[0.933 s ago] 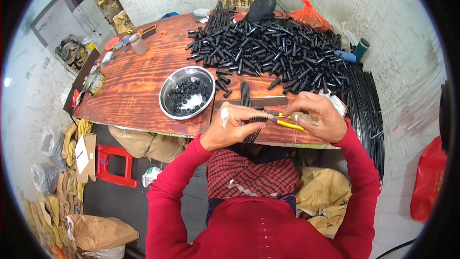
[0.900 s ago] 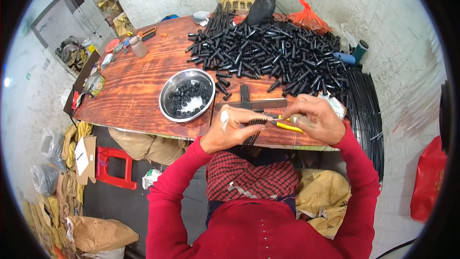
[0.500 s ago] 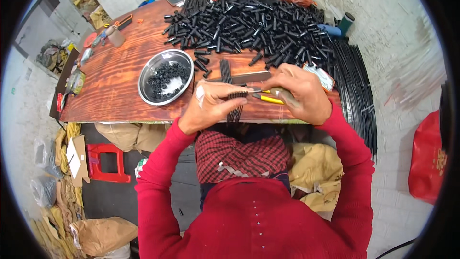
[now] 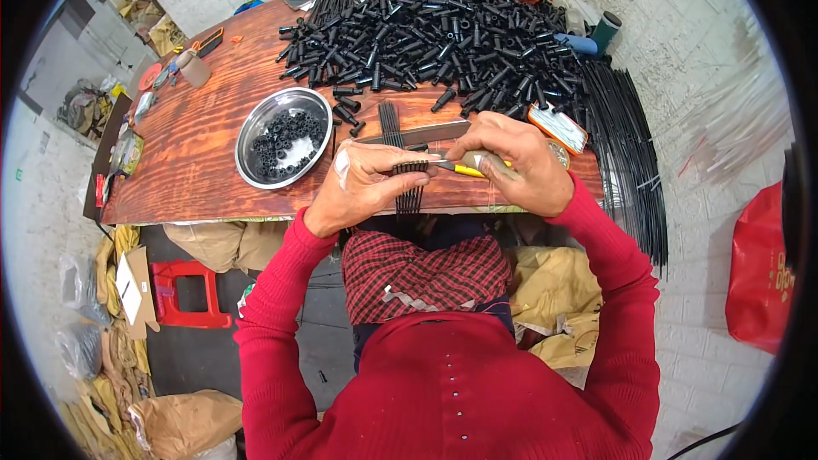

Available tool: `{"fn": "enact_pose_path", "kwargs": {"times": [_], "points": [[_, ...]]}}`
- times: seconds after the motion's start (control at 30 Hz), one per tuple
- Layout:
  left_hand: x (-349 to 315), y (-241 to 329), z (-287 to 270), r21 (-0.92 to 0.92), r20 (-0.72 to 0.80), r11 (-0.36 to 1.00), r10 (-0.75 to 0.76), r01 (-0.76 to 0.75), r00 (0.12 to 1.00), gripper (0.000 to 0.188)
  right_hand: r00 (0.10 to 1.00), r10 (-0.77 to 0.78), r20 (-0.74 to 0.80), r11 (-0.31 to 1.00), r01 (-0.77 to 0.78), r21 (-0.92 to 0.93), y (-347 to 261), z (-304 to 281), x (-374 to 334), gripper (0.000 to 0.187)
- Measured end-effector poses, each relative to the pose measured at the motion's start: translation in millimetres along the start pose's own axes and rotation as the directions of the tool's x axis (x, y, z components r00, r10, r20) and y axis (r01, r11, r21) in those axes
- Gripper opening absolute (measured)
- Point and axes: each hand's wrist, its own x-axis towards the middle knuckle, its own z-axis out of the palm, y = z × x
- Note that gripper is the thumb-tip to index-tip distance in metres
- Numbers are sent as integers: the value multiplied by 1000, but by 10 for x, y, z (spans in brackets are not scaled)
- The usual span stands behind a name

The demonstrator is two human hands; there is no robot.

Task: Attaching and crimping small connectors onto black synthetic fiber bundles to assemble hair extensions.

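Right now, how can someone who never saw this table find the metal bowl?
On the wooden table, look left of the left hand. The metal bowl sits there, near the big pile of black tubes. It is the only round, shiny thing, holding small black rings.

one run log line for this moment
left hand: holds black rods | right hand: grips yellow pliers at rods | steel bowl left
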Motion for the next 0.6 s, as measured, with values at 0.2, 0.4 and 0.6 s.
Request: {"fn": "enact_pose_path", "kwargs": {"times": [0.2,0.4,0.6], "points": [[32,-17,4,-79,-9,996,28,-29,1000,29,989,-147,-27,948,133,-288,-56,0,31,26],[83,-47,18,-27,10,996,85,-85,996,30,998,-60,17,981,62,-183,-25,-35,64,26],[85,-91,19,-203,24,979,-13,17,1000,35,996,89,-16,981,-85,175,76,115,27,25]]}}
